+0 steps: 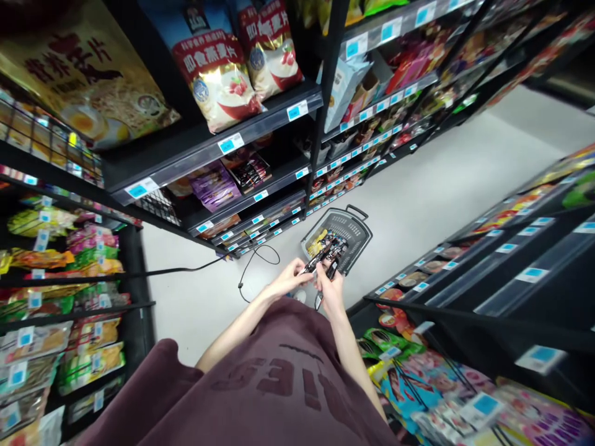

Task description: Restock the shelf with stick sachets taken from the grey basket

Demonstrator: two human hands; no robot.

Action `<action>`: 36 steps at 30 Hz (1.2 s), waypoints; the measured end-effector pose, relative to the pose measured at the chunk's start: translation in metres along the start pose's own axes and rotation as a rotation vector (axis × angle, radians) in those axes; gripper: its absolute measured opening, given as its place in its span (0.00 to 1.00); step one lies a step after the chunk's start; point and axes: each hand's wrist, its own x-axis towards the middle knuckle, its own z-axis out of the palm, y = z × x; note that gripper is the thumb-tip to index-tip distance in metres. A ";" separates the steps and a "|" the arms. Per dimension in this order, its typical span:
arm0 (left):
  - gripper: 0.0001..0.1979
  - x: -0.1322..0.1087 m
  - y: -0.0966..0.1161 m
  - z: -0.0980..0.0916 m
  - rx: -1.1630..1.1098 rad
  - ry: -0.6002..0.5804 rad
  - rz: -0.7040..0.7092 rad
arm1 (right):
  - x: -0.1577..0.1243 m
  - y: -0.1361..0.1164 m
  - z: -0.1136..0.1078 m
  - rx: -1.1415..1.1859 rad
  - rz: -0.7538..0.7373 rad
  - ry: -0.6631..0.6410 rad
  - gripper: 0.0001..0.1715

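Both my hands are low in the middle of the head view, over the near side of a grey shopping basket (361, 244). My left hand (289, 277) is closed on the near end of a slim dark packet (320, 259). Close beside it, my right hand (331, 290) grips another dark packet (332, 270), whose lower end seems to stick out below the fingers. Print on the packets is too small to read. Inside the basket lie yellow packets (317, 240) and several dark small ones, partly covered by what I hold.
Shelves with oatmeal bags (223, 80) stand ahead on the left, their price-tag edges jutting out. Hanging snack bags (93, 248) line the left side, and more shelving (502, 266) runs along the right. A black cable (253, 263) loops across the pale floor (432, 179).
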 end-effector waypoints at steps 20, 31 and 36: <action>0.19 0.048 -0.081 -0.034 0.395 0.043 -0.164 | 0.062 0.082 -0.017 -0.642 0.029 -0.061 0.25; 0.16 0.110 -0.124 -0.074 0.734 -0.083 -0.334 | 0.116 0.132 0.011 -0.884 0.199 -0.017 0.25; 0.22 0.132 -0.149 -0.107 0.683 -0.207 -0.375 | 0.133 0.166 0.034 -1.033 0.293 0.024 0.23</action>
